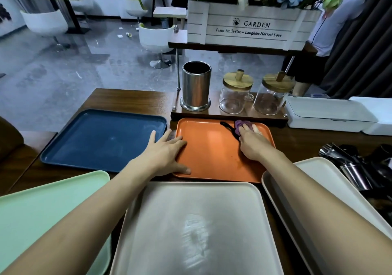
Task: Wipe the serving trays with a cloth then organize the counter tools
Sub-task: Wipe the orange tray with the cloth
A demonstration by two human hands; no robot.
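An orange tray [212,147] lies in the middle of the wooden counter. My right hand [253,143] presses a purple cloth [241,125] flat against the tray's far right corner; a black strap of the cloth trails to the left. My left hand [167,153] lies spread on the tray's left rim, fingers straight, holding it still. A dark blue tray [99,141] sits to the left. A mint green tray [42,211], a beige tray [197,228] and a white tray [331,181] lie nearest me.
Behind the orange tray a low wooden stand carries a steel utensil holder [196,86] and two glass jars [236,93] with wooden lids. A white box [328,113] sits at the right. Shiny metal tools [358,168] are piled at the far right. A flower crate [248,25] stands above.
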